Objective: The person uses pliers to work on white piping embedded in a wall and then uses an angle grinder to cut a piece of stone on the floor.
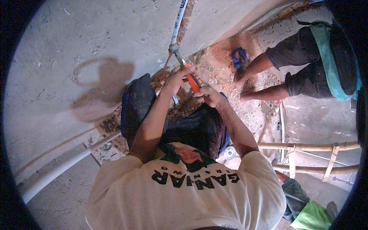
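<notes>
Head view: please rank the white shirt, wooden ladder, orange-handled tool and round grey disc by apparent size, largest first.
1. White shirt, largest by far
2. Wooden ladder
3. Orange-handled tool, partly covered
4. Round grey disc

The dirt floor carries rubble — and a blue bundle.

Left fingers and right fingers on orange-handled tool at pipe fitting.

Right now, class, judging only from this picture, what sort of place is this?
Probably a building under construction or repair: a white pipe runs along a rough, bare wall, loose earth and rubble lie exposed, and there's a simple wooden ladder.
</notes>
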### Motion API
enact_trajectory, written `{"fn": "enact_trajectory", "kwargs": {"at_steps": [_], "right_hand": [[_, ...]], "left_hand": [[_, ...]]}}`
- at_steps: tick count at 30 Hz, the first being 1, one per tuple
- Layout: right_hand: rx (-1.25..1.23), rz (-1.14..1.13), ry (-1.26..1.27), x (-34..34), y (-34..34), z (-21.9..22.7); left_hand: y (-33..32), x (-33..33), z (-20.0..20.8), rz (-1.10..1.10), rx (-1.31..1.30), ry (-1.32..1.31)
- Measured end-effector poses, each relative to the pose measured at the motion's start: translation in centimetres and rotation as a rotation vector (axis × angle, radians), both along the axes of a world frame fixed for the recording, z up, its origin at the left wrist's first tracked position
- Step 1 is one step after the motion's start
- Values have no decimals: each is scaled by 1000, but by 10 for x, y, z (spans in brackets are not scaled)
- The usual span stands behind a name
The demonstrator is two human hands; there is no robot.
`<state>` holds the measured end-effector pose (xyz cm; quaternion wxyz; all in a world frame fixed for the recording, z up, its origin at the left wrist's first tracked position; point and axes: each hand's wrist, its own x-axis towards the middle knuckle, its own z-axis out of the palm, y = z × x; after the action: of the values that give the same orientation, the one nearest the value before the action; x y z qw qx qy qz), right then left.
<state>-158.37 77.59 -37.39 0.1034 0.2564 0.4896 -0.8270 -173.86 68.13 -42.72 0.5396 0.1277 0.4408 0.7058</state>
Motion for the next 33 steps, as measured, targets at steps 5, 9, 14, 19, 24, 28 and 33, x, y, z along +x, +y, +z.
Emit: {"fn": "enact_trajectory", "kwargs": {"at_steps": [5,9,14,19,24,28,33], "right_hand": [[-838,-25,326,-7,-14,-22],[-551,23,203,-4,1,-15],[1109,-64,-67,3,-4,37],[1916,72,-275,-10,-59,43],[1826,224,-431,-23,-50,33],[1704,306,-434,-29,-39,46],[1368,419,83,-28,-4,-28]], "left_hand": [[4,0,1,-55,20,-175],[8,2,-2,-87,79,-300],[10,1,3,-1,131,-233],[16,5,6,27,121,-244],[22,11,-3,93,38,-170],[19,5,7,97,22,-106],[19,-1,23,10,-49,-131]]}}
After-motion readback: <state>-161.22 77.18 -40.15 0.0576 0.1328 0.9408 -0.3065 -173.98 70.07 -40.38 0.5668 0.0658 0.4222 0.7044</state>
